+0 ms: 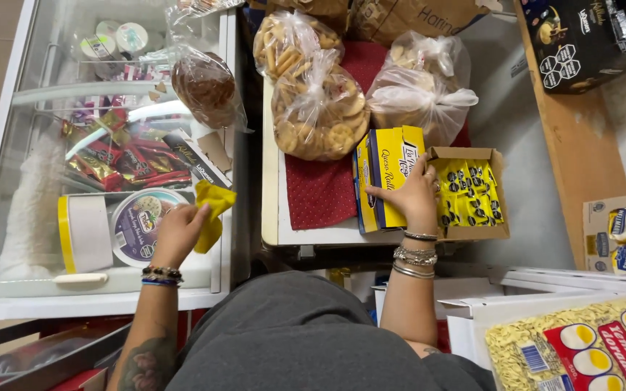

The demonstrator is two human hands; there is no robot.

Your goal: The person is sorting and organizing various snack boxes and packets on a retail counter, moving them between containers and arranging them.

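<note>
One glass-topped freezer (9,181) stood left of a narrow table (306,232) that held four tied cookie bags (320,108). The right hand (411,195) lay flat, fingers spread, on two yellow boxes (389,174) at the table's front edge, while the left hand (179,232) pinched one yellow cloth (211,210) on the freezer lid.

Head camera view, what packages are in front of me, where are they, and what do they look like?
Yellow and blue boxes: upright under right hand.
Open carton: small yellow packets, right of them.
Clear cookie bags: behind.
Round tub: purple lid, in freezer by left hand holding yellow cloth.

Bright even indoor light, glare on freezer lid (74,94), soft shadows, slight edge distortion
</note>
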